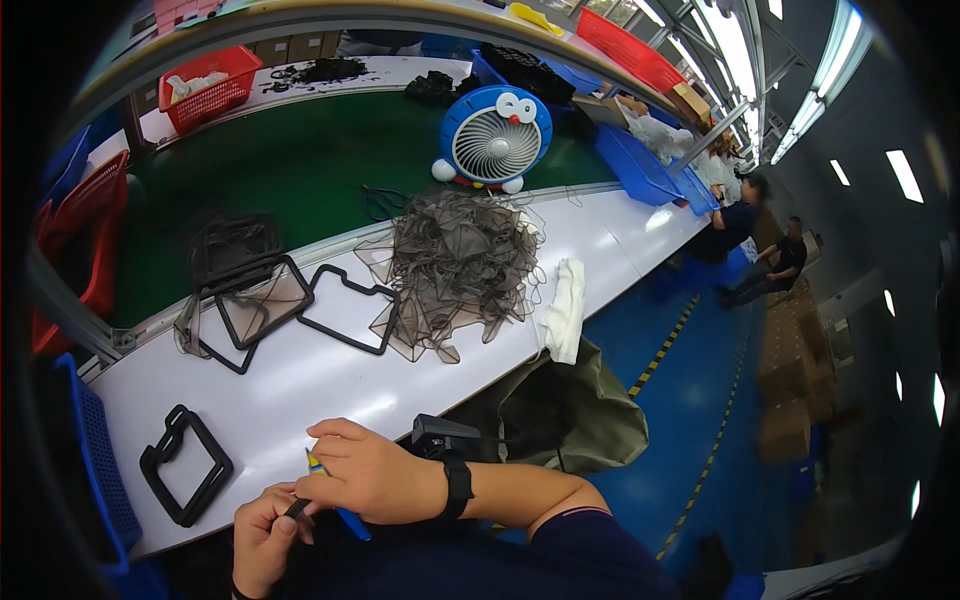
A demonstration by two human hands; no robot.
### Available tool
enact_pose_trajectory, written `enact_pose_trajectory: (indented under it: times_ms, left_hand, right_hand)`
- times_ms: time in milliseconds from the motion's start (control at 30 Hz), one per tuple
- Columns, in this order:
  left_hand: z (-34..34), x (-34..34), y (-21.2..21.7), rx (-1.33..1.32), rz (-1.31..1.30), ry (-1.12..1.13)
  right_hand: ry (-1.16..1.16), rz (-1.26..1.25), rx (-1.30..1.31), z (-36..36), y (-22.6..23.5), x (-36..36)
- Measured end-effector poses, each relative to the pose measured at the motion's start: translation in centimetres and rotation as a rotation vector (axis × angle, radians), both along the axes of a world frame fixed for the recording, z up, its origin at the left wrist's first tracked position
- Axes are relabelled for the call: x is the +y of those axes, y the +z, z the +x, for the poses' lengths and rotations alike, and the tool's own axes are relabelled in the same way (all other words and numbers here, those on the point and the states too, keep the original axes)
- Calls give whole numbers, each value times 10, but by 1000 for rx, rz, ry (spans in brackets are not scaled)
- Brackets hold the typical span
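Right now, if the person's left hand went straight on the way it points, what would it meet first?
Most likely the right hand, just ahead of the left hand in the picture; whether the two already touch is unclear.

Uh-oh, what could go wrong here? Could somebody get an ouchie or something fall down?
The right hand grips a blue-and-yellow tool close to the left hand, which pinches a dark piece; a slip might poke the fingers.
The white cloth lies at the edge of the table, so a bump could knock it off.
The thin mesh pieces are piled in a jumble, so pulling one might drag others along.
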State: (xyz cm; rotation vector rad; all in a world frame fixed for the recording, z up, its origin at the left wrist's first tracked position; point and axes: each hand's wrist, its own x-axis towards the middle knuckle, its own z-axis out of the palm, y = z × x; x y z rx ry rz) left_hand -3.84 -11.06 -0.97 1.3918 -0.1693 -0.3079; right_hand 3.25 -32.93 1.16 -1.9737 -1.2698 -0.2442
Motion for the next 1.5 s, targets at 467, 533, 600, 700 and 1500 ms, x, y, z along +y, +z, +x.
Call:
enact_pose_trajectory:
  times_ms: [467,533,600,700,1500]
  left_hand:
    - [3,2,-13,296,-147,-137]
    - [0,5,-17,289,-157,-179]
    - [-1,5,-18,183,-107,-268]
    - [-7,-2,-25,91,-299,-296]
    - [47,-30,-34,-229,649,371]
  right_hand:
    - [13,-128,170,14,5,14]
    - [15,-73,172,16,6,19]
    - [-99,-85,88,17,11,8]
    - [-257,51,61,26,15,5]
    - [-644,514,953,37,-72,-48]
